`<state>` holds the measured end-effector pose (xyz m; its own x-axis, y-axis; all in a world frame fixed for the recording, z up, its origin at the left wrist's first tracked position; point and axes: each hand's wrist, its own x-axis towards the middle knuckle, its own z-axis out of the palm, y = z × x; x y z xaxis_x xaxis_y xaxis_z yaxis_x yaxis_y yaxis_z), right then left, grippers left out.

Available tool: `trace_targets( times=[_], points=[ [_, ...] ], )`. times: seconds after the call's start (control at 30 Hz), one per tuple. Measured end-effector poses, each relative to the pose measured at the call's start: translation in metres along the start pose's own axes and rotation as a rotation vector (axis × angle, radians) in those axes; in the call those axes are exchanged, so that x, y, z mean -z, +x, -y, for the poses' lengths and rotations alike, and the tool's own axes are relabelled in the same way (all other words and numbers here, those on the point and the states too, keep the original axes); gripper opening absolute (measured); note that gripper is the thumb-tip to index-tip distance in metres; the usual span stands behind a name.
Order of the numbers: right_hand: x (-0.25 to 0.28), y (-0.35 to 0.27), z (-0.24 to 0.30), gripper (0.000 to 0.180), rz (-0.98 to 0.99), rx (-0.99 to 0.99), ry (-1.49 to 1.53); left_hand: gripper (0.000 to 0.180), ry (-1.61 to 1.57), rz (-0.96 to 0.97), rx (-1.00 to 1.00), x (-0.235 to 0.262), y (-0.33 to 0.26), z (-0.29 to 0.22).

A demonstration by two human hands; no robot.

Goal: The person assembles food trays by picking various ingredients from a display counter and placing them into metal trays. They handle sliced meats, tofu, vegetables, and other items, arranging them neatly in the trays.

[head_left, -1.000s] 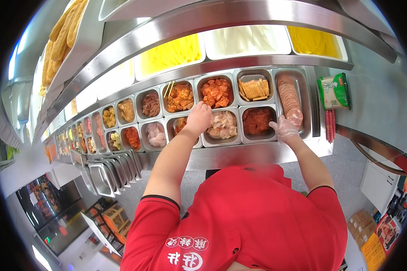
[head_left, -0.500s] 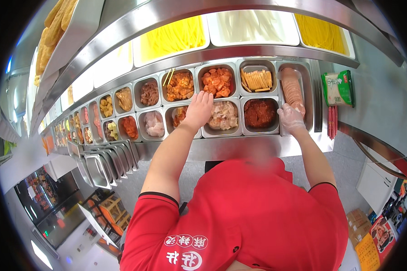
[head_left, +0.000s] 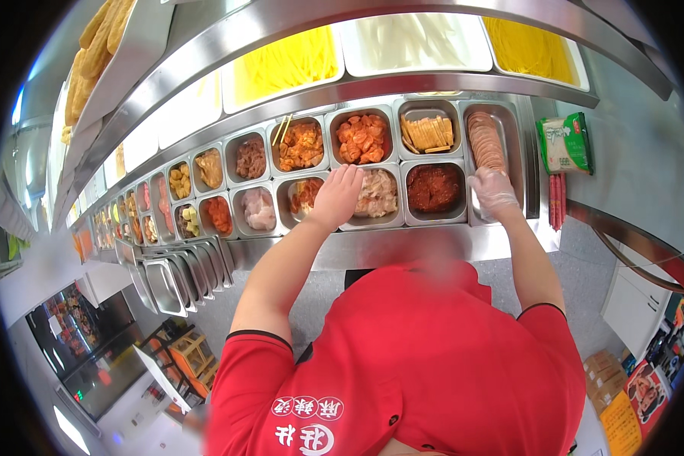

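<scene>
My right hand (head_left: 494, 193), in a clear glove, is closed around the near end of a long row of round pink sausage slices (head_left: 485, 140). The slices lie in a deep steel tray (head_left: 512, 137) at the right end of the counter; my fingertips are partly hidden. My bare left hand (head_left: 338, 197) rests with fingers stretched out over the rims between several trays. Beside it are pale sliced meat (head_left: 376, 194), orange marinated meat (head_left: 305, 195) and red-orange meat chunks (head_left: 362, 138). Dark red marinated meat (head_left: 433, 188) and flat tan slices (head_left: 427, 134) sit between my hands.
White bins of yellow noodles (head_left: 289, 64) and clear noodles (head_left: 414, 42) stand behind a steel rail (head_left: 403, 83). A green-and-white packet (head_left: 565, 144) and red sticks (head_left: 557, 201) lie at the right. Empty steel trays (head_left: 178, 277) hang off the left front edge.
My left hand has drawn slightly nearer to me and to the right. The right hand has edged away from me, and the visible row of slices looks shorter. The view has shifted a little.
</scene>
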<state>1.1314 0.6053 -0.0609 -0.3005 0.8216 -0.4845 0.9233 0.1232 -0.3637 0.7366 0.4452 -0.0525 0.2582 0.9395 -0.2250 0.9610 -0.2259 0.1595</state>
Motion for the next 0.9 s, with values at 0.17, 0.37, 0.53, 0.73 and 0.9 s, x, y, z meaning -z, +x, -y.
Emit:
trace_targets(
  times=[0.17, 0.37, 0.53, 0.73, 0.9],
  points=[
    [0.041, 0.014, -0.038, 0.034, -0.267, -0.095, -0.071, 0.055, -0.170, -0.051, 0.029, -0.008, -0.040, -0.018],
    [0.032, 0.031, -0.073, 0.045, -0.215, -0.193, -0.141, 0.054, -0.261, -0.028, 0.105, -0.017, -0.088, -0.047],
    [0.022, 0.034, -0.079, 0.052, -0.306, -0.222, -0.128, 0.051, -0.314, -0.052, 0.142, -0.029, -0.118, -0.063],
    [0.032, 0.052, -0.077, 0.053, -0.168, -0.380, -0.114, 0.049, -0.319, -0.109, 0.158, -0.029, -0.136, -0.061],
    [0.043, 0.058, -0.079, 0.028, -0.158, -0.394, -0.126, 0.045, -0.349, -0.097, 0.233, -0.037, -0.154, -0.065]
  ],
)
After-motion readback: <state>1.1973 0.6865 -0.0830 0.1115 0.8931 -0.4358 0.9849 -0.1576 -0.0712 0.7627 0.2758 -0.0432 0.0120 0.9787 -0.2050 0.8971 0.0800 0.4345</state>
